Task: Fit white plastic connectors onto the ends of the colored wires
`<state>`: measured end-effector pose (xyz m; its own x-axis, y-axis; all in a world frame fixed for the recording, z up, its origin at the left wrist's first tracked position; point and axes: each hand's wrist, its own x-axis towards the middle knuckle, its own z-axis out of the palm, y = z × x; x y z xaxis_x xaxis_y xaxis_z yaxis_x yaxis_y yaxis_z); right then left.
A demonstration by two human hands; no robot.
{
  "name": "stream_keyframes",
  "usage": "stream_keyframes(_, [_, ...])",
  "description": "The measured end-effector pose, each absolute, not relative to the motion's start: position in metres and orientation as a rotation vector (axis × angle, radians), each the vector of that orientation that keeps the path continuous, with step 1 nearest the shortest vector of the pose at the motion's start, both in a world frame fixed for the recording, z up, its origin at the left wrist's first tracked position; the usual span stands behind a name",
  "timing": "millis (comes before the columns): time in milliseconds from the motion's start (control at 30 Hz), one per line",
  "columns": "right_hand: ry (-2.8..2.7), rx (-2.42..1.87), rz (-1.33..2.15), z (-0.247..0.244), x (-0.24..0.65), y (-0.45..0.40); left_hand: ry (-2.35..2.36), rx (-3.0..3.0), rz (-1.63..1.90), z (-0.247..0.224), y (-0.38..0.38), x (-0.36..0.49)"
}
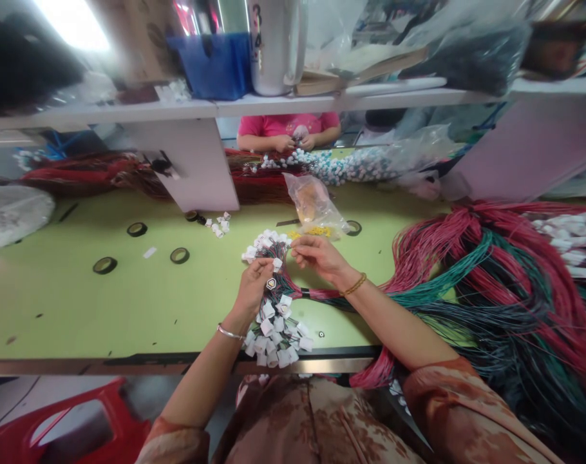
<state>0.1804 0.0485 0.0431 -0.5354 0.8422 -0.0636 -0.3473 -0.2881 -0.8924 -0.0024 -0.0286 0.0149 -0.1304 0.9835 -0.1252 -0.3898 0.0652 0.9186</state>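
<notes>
Left hand point(251, 287) pinches white connector point(277, 265); right hand point(324, 258) bent-fingered, contents unclear. Tugged wire bundle point(329, 294) could snag, or drag connector cluster point(266, 327) over nearby bench point(143, 309) edge.

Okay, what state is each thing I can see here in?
Left hand: fingers pinching a white connector
Right hand: fingers bent, hold unclear
Wire bundle: bound by a black band
Clear bag: crumpled
Tape rolls: lying flat
Blue bin: upright
White mug: upright
</notes>
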Motion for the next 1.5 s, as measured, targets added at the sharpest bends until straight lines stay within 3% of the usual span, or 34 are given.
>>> stream_keyframes(267, [-1.545, -0.643, 1.562, 0.048, 0.173, 0.024, 0.982, 0.763, 1.409, 0.009, -0.029, -0.006])
stream_keyframes(567, [-2.058, -0.55, 0.601, 0.057, 0.167, 0.008, 0.972, 0.794, 1.392, 0.014, -0.031, -0.003])
stream_keyframes(1133, [-2.057, -0.823, 0.771, 0.057, 0.164, 0.0, 1.069, 0.849, 1.474, 0.013, -0.033, -0.001])
stream_keyframes(1500, [-2.142, -0.892, 0.577, 0.038, 0.145, -0.026, 1.203, 0.847, 1.591, 0.009, -0.032, 0.002])
